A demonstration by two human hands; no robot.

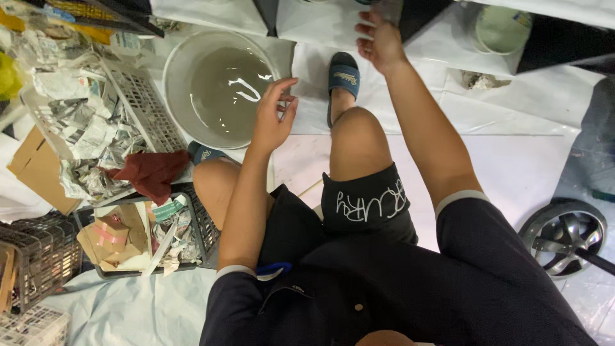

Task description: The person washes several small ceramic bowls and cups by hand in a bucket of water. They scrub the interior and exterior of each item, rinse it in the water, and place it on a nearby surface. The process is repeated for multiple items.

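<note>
Grey cloudy water fills the round basin (182, 61) on the floor, far left, and could slop over if the left hand (272, 118), empty with fingers loosely spread above its right rim, knocks it, while the right hand (382, 43) pinches a clear sheet (387, 9).

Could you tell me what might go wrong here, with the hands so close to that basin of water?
The left hand hovers over the rim of the water-filled basin; a knock might slop water onto the newspaper scraps beside it. The right hand reaches far forward, so the seated person may tip off balance.
</note>
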